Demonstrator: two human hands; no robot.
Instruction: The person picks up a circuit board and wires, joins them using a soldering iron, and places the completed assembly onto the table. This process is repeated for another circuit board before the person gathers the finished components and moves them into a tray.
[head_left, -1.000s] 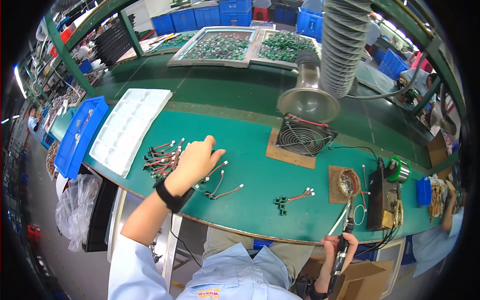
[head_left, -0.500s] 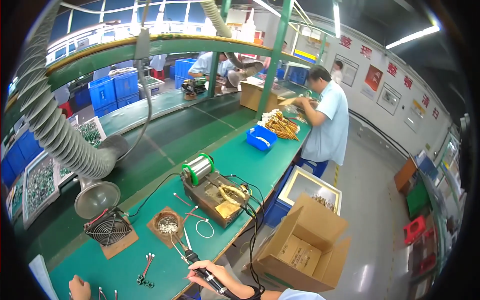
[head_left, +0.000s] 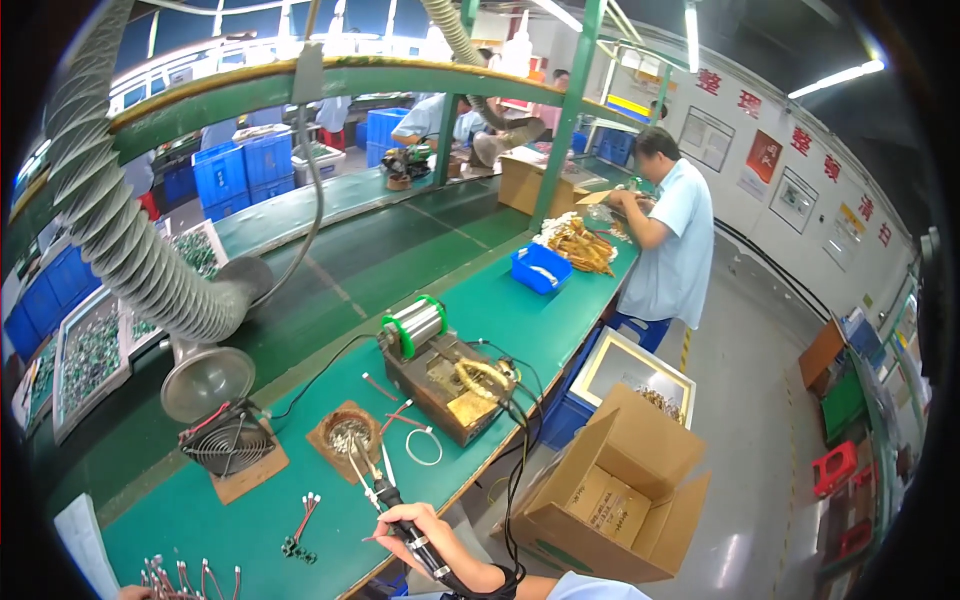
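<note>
My right hand (head_left: pixel 412 522) is wrapped round a black soldering iron (head_left: pixel 388 494) with a thin metal guide alongside. Its tip end reaches over a small round dish (head_left: pixel 349 438) of silvery bits, set in a brown square block. At the lower left rim only a sliver of my left hand (head_left: pixel 136 592) shows, its fingers mostly hidden, close to several wires with white connectors (head_left: pixel 183 578). Between the hands, on the green bench, lies a small green circuit board piece with red and dark wires (head_left: pixel 299 546).
A solder-spool feeder (head_left: pixel 440 375) stands beyond the dish, a small fan (head_left: pixel 228 447) left of it, under an extraction hood (head_left: pixel 208 380). An open cardboard box (head_left: pixel 610 490) is at right. A co-worker (head_left: pixel 675 225) works beside a blue bin (head_left: pixel 541 270).
My left hand has dropped almost out of view at the lower left, where more wires now show. The whole view has shifted slightly; my right hand still grips the soldering iron near the dish.
</note>
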